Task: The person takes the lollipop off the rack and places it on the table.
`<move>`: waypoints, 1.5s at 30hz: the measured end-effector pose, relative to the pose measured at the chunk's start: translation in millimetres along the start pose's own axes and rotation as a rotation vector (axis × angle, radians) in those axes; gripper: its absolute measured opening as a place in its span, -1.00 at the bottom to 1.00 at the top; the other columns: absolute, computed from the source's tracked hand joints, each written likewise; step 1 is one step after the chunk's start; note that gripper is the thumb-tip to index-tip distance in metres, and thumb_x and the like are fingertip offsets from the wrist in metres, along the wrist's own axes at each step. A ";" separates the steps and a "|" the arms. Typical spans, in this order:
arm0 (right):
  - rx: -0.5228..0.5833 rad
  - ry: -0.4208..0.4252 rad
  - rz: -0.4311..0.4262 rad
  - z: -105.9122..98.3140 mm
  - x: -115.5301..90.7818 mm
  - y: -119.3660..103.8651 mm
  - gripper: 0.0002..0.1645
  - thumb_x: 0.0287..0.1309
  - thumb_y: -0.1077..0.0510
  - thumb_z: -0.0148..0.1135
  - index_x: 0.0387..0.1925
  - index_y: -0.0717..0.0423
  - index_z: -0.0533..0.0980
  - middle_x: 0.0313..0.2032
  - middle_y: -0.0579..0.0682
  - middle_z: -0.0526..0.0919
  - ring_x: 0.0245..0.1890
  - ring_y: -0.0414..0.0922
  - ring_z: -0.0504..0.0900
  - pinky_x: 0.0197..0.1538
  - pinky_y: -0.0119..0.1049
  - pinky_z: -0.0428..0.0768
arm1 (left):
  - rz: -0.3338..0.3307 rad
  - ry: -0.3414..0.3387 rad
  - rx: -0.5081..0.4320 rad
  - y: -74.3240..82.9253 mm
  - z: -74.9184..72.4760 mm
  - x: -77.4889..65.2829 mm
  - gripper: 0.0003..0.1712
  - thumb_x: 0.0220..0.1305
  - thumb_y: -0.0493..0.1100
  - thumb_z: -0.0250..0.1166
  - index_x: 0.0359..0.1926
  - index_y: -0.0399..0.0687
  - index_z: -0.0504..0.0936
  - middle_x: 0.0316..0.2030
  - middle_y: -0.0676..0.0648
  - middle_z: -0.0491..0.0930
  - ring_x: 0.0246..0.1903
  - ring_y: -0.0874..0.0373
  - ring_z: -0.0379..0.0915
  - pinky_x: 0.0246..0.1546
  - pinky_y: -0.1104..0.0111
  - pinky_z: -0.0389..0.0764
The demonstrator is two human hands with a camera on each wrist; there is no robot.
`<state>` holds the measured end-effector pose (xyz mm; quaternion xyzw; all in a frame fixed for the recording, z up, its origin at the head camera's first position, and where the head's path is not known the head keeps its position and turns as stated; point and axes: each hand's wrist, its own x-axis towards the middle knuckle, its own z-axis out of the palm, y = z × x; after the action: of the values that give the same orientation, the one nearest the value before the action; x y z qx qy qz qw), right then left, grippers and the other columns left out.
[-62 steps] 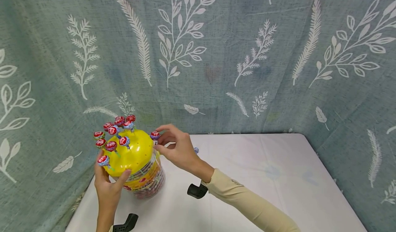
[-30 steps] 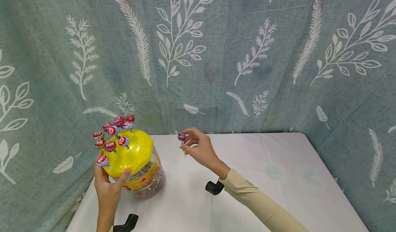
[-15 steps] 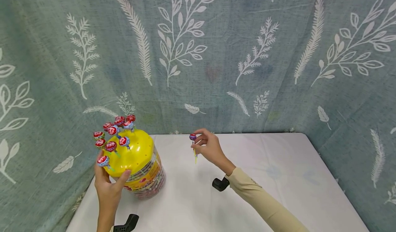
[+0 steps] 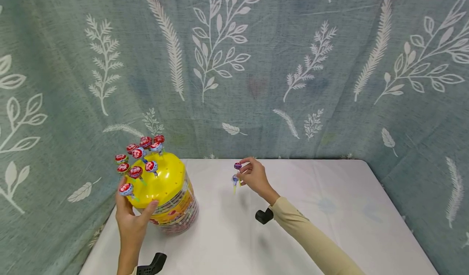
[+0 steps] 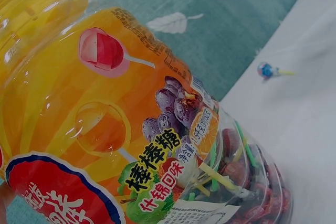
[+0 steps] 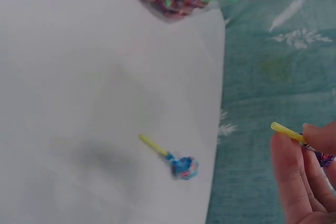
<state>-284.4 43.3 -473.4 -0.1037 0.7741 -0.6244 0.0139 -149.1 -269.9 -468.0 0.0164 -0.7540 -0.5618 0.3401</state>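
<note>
Teal leaf-print fabric [image 4: 253, 63] backs a white table [image 4: 311, 210]; near its left edge, the left hand [image 4: 132, 222] grips a yellow-lidded plastic jar [image 4: 169, 193]; near its far edge, the right hand [image 4: 256, 179] pinches 1 purple-wrapped lollipop [image 4: 237, 166].

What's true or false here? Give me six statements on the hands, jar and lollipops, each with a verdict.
1. The right hand holds a purple-wrapped lollipop. True.
2. The lid on the jar is red. False: it is yellow.
3. Several lollipops stand in the lid. True.
4. The left hand is clear of the jar. False: it grips the jar.
5. The jar's label shows purple fruit. True.
6. The table holds no lollipop. False: a blue-wrapped lollipop lies on it.
</note>
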 end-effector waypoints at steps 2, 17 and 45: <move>-0.010 0.014 0.011 1.0 2.9 6.7 -0.50 -0.10 0.47 0.35 -0.04 0.27 0.46 -0.39 0.17 0.58 -0.53 -0.09 0.62 -0.51 -0.21 0.63 | -0.002 -0.001 -0.001 -0.1 -0.1 0.0 0.10 -0.02 -0.48 0.36 0.46 0.18 0.02 0.32 -0.01 0.23 0.16 0.21 0.24 0.11 0.59 0.29; -0.108 0.112 0.102 7.6 18.2 52.4 -0.53 -0.15 0.48 0.37 -0.11 0.29 0.47 -0.47 0.15 0.56 -0.60 -0.03 0.61 -0.52 -0.11 0.63 | -0.012 -0.014 0.028 -3.5 -1.2 -0.6 0.11 -0.01 -0.45 0.37 0.46 0.18 -0.01 0.32 0.01 0.22 0.18 0.24 0.22 0.14 0.58 0.26; -0.356 0.200 0.110 14.9 23.7 108.9 -0.53 -0.18 0.39 0.38 -0.12 0.31 0.47 -0.53 0.04 0.54 -0.52 -0.11 0.49 -0.51 -0.33 0.51 | -0.043 -0.031 0.038 18.4 -2.5 -3.5 0.08 0.04 -0.41 0.36 0.47 0.21 -0.02 0.31 0.02 0.22 0.18 0.26 0.20 0.14 0.59 0.25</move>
<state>-321.0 46.4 -579.7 0.0005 0.8741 -0.4834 -0.0476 -138.6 -263.8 -453.6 0.0303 -0.7691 -0.5549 0.3158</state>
